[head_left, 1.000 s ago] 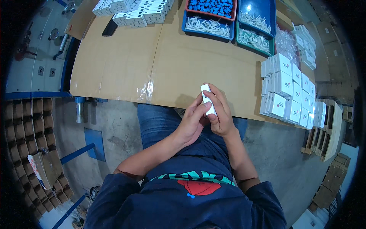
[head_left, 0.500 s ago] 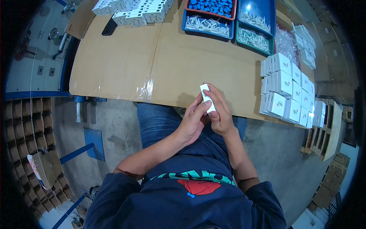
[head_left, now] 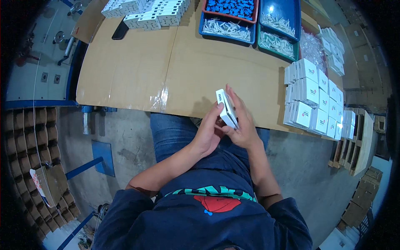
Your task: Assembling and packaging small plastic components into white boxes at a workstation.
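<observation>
Both hands grip small white carton (head_left: 227, 109) above lap, at cardboard-covered table (head_left: 137, 71) edge: left hand (head_left: 207, 132) pinches near end, right hand (head_left: 241, 125) cradles it. Step looks like flap closing (likely); next needs firm tuck.

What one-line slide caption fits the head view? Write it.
Both hands, left hand and right hand, hold a small white box over the cardboard-covered table edge, beside stacked white boxes.

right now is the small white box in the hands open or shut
Cannot tell. The small white cardboard box is tilted edge-on between the left hand and right hand, whose fingers cover its ends and flaps.
</observation>
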The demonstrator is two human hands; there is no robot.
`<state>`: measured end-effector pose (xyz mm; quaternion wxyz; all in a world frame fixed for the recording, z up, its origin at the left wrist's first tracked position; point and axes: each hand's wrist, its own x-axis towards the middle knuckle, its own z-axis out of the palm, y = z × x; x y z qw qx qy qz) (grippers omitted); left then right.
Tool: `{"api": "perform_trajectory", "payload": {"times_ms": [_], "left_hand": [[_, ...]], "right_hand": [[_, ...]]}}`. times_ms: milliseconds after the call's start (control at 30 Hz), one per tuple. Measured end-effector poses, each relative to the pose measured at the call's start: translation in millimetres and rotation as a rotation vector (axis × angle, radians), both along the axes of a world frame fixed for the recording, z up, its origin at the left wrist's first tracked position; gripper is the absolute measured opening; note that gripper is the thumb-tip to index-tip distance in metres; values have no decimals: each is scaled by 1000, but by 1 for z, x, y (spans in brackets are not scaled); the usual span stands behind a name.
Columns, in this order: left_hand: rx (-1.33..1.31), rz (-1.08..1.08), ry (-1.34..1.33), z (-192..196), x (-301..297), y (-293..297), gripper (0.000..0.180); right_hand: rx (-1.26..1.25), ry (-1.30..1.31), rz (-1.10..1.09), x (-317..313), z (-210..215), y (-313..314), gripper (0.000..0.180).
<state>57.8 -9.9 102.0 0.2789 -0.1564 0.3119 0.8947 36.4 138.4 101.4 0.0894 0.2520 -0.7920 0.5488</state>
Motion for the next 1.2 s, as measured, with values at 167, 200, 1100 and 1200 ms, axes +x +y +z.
{"api": "perform_trajectory", "payload": {"times_ms": [167,200,1100,1200], "left_hand": [[-19,-22,-79,8,-18,-10,68],[-3,-63,-68,8,-20,-14,71],[-246,-97,-6,9,-18,-8,91],[-256,-101,0,6,-19,-9,91]], "right_hand": [[162,-4,7,2,1,9,95],[161,-1,2,2,1,9,95],[57,-6,-81,3,-27,1,72],[43,22,-82,1,-31,0,72]]}}
